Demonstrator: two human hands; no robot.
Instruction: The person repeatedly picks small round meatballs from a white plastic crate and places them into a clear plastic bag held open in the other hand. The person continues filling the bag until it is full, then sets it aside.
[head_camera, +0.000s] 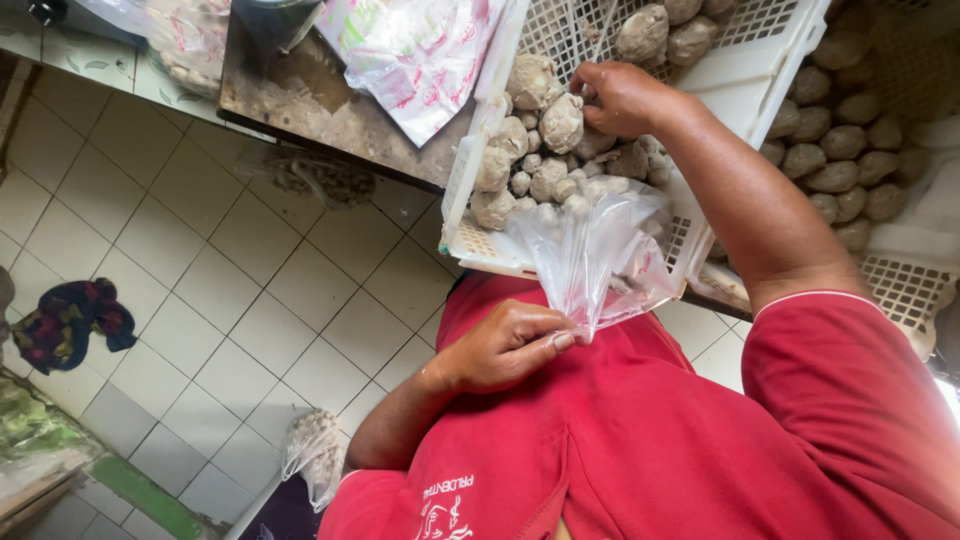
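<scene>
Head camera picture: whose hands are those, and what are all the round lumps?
There is no machine here. A person in a red shirt wears a camera on their head, so you look down at their own two hands. The left hand pinches a clear plastic bag and holds it open by the edge of a white plastic basket. The right hand reaches into that basket, among greyish round balls that look like meatballs; whether it has gripped one is hard to tell. A second basket on the right holds more. The baskets rest on a worn table. On the tiled floor lie a dark cloth and another filled bag.
</scene>
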